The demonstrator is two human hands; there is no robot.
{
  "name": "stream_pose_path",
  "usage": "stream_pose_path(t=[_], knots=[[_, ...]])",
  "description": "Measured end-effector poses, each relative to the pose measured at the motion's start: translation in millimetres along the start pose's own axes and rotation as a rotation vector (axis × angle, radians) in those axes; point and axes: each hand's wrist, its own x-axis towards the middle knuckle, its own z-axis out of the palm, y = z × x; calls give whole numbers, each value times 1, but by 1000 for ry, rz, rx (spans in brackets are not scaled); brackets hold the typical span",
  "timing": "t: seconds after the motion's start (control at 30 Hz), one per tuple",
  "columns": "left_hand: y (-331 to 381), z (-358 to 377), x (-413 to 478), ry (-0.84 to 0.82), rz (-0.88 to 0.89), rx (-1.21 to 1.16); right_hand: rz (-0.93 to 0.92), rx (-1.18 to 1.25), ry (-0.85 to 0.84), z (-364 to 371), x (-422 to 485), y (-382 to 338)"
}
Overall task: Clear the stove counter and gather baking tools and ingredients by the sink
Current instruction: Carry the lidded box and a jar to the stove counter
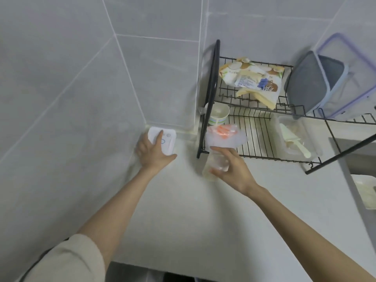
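My left hand (151,150) rests on a white kitchen scale (167,140) that sits in the counter's corner by the tiled wall, fingers spread flat over it. My right hand (230,169) grips a clear plastic cup (213,165) just in front of the black dish rack (209,98). A clear plastic bag with orange pieces (224,135) sits above the cup at the rack's lower shelf edge. Whether the hand also holds the bag I cannot tell.
The rack's upper shelf carries a food packet (254,80) and storage containers with lids (323,86). A paper cup (218,113) and a clear tub with a spatula (297,139) sit on the lower shelf. The sink (364,186) lies at right, on the white counter (183,210).
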Motion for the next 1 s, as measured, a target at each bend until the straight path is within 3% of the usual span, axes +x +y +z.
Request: stream_pose_path(t=[0.2, 0.57, 1.0], knots=[[5, 2, 1, -5, -14, -37, 35, -6, 78, 12, -6, -13], [0, -2, -32, -10, 134, -39, 108, 24, 209, 4, -42, -23], [53, -6, -153, -37, 514, 11, 218, 29, 376, -42, -162, 18]])
